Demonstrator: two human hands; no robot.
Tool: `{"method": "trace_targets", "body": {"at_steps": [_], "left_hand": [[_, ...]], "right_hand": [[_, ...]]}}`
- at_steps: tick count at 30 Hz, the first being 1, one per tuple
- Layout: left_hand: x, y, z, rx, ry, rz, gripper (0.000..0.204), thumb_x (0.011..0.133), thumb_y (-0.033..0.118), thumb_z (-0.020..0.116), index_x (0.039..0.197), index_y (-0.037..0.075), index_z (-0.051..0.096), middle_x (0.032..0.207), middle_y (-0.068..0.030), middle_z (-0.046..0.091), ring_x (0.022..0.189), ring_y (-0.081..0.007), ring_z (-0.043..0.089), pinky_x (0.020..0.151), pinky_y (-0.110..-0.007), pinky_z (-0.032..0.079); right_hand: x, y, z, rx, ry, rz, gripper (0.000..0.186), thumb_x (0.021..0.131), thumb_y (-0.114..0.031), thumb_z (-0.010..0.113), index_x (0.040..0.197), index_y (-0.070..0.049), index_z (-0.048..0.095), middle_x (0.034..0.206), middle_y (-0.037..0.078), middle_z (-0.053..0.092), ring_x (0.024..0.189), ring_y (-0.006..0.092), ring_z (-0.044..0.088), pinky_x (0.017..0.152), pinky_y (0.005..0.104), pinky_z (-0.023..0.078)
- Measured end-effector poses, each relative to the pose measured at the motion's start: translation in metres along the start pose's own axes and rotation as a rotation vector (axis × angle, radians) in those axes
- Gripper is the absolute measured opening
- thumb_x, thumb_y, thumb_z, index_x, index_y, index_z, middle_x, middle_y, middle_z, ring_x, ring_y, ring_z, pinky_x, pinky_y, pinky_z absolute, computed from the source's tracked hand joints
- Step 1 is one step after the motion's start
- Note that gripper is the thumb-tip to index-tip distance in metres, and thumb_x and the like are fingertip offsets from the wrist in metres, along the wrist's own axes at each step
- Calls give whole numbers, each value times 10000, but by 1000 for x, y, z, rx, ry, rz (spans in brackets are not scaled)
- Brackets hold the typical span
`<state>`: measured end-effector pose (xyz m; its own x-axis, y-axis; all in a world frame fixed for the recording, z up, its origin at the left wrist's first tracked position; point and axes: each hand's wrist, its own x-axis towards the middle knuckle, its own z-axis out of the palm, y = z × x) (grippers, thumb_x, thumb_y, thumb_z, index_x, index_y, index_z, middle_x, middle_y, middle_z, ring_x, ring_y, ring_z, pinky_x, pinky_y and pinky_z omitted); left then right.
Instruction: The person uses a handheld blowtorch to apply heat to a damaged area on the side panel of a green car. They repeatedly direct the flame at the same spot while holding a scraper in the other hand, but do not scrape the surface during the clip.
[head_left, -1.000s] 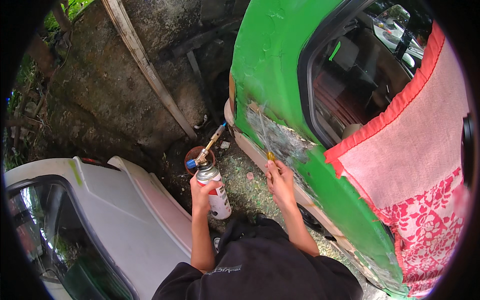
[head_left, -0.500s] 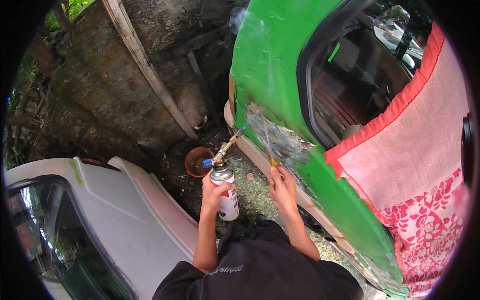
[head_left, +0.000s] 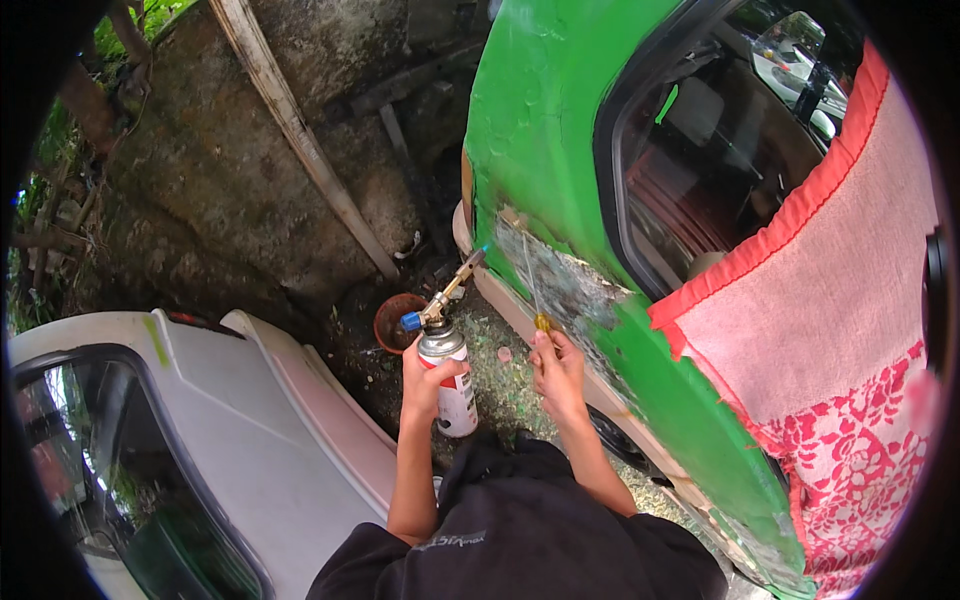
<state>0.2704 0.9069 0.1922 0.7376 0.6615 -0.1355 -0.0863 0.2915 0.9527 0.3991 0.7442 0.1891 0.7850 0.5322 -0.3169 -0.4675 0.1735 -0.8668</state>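
Observation:
My left hand [head_left: 420, 385] is wrapped round the canister [head_left: 458, 400] of a gas blowtorch. Its brass burner [head_left: 455, 287] with a blue knob points up and right, and a small blue-green flame shows at the nozzle beside the green car body [head_left: 545, 130]. In my right hand [head_left: 560, 372] is a screwdriver [head_left: 542, 321] with a yellow handle, fingers closed on it. Its thin shaft reaches up over a stripped, scorched grey patch [head_left: 575, 285] on the panel. Whether the tip touches the metal I cannot tell.
A white car [head_left: 250, 410] stands close on the left. Behind the torch, a reddish-brown bucket [head_left: 392, 318] sits on the ground. A long wooden board [head_left: 300, 140] leans at the far left. Over the green car's side hangs a pink-and-red patterned towel [head_left: 800, 330].
The torch has shifted slightly left, and the screwdriver has moved a little left too. Smoke that rose along the green panel has thinned. Both hands keep their hold.

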Motion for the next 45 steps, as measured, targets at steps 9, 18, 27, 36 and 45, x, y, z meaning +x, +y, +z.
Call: {"method": "trace_targets", "body": {"at_steps": [9,18,27,36,45], "left_hand": [[6,-3,-2,96,-38,6,414,630,66,728,1027,0,630,866,-105,692,725,-214,691,702,-360,568],[19,7,2,42,-73,-51,342,634,40,751,957,34,639,860,-32,678,758,-133,630,729,-301,499],[51,13,-18,34,-193,-58,365,647,31,740,995,19,634,856,-64,691,741,-165,667,708,-321,533],[54,29,-46,23,-180,-78,351,653,26,710,995,5,631,839,-72,687,730,-175,671,711,-320,533],[46,24,-50,11,-123,-48,326,660,39,693,976,-4,628,836,-88,690,720,-192,675,705,-331,537]], "right_hand": [[7,-8,8,74,-52,55,245,1048,-276,599,989,-38,592,677,-34,516,405,17,309,372,223,210],[10,-4,16,69,-17,34,252,1055,-269,589,974,-30,593,661,-41,494,390,13,297,358,226,198],[13,12,31,161,18,-24,259,1056,-290,588,996,-38,585,647,-27,490,390,25,322,355,217,205],[8,11,36,103,81,-40,244,1057,-272,585,990,-38,595,638,-22,490,379,23,312,352,217,189],[11,16,43,130,88,-32,254,1051,-278,597,968,-38,589,643,-43,485,389,14,310,350,224,188]]}}
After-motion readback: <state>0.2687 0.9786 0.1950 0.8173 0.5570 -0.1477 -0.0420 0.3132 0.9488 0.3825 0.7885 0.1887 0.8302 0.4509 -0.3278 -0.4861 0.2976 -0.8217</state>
